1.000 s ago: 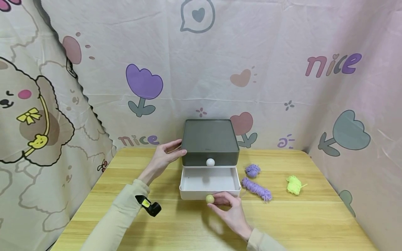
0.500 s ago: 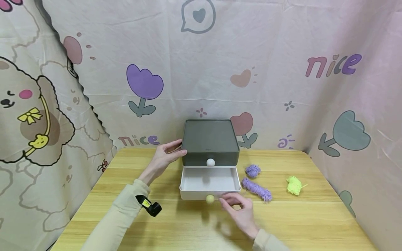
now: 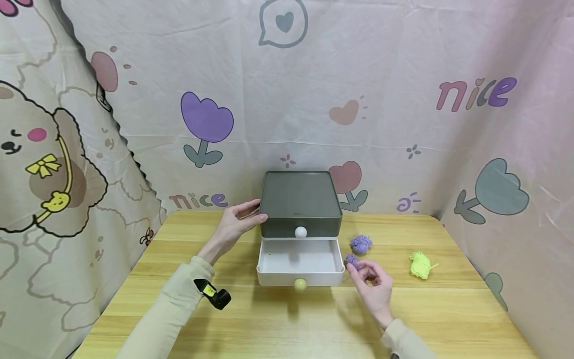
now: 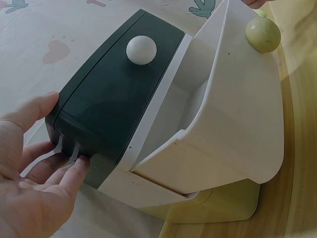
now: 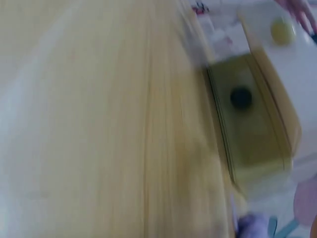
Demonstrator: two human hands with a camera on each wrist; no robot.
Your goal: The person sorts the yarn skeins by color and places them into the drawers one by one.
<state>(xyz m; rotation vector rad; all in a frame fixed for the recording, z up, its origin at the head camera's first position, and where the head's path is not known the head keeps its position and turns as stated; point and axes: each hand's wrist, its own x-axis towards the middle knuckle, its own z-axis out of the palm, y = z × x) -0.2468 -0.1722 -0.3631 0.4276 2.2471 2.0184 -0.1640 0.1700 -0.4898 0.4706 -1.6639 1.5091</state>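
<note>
A small drawer box has a dark grey top section [image 3: 301, 194] with a white knob [image 3: 301, 232]. Below it, a white drawer [image 3: 278, 279] with a pale yellow knob [image 3: 300, 284] is pulled out, its visible inside bare. My left hand [image 3: 237, 219] rests against the box's left front corner; the left wrist view shows thumb and fingertips touching the dark section. Right of the drawer, my right hand [image 3: 374, 286] has thumb and forefinger at a purple yarn bundle [image 3: 352, 260], covering most of it. A purple yarn ball [image 3: 361, 244] lies just behind.
Neon yellow yarn [image 3: 420, 265] lies farther right on the wooden table [image 3: 278, 329]. An olive-yellow bottom drawer [image 5: 247, 134] with a dark knob [image 5: 241, 98] shows in the blurred right wrist view. A printed curtain [image 3: 287, 99] hangs behind the table.
My right hand has let go of the pale yellow knob and moved right and slightly up to the purple yarn bundle. The drawer stays pulled out; my left hand has stayed put.
</note>
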